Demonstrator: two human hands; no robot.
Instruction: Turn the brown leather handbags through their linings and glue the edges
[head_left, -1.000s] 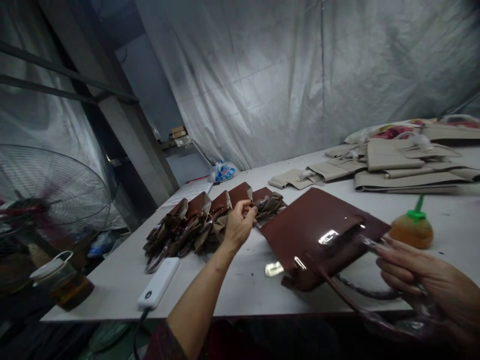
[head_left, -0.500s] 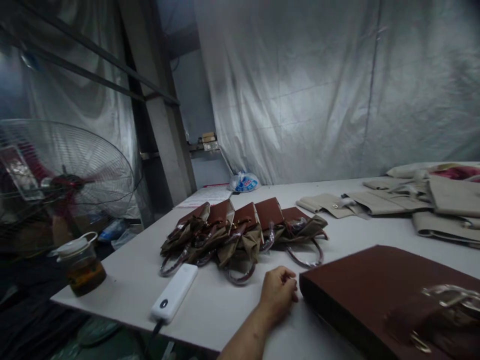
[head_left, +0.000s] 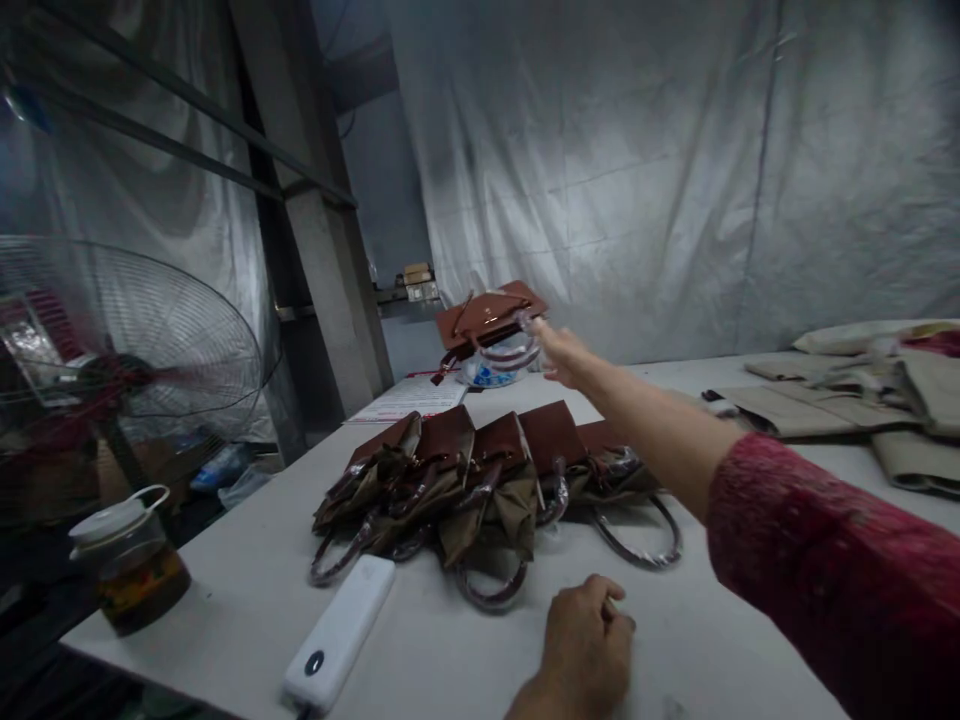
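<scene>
A brown handbag with plastic-wrapped handles is up in the air over the back of the table. My right hand, arm stretched far forward, grips it at the right end by a handle. Below lies a row of brown and olive handbags, overlapping, their looped handles toward me. My left hand rests curled on the table in front of these bags. Something small and pale shows between its fingers, too small to name.
A white power bank and a lidded jar of dark liquid stand at the left. Beyond the edge is a fan. Beige bag pieces lie at the right. Printed paper lies at the back left.
The large brown handbag at the lower right has left that spot. A brown handbag is now held by my right hand at the back. My left hand stays low and curled.
</scene>
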